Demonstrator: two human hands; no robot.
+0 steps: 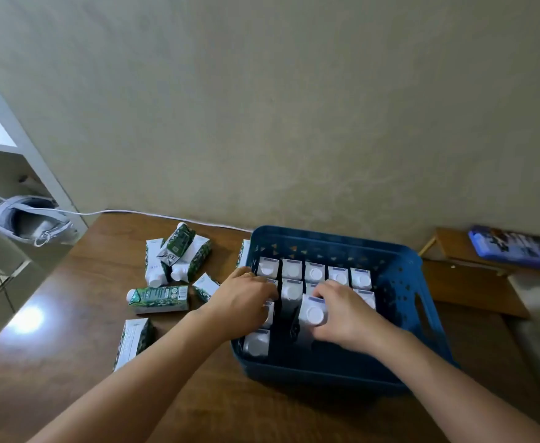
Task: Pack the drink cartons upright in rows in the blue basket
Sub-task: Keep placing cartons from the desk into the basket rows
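The blue basket stands on the wooden table, right of centre. Inside it several white-capped drink cartons stand upright in rows along the far and left sides. My right hand grips one upright carton in the basket's middle, fingers curled round its top. My left hand reaches over the basket's left rim and lies on the cartons in the left column; its fingertips are hidden. Several loose green-and-white cartons lie on the table left of the basket.
A wall rises right behind the table. A white cable runs along the table's back edge to a grey headset at far left. A low wooden stand with a blue book sits to the right.
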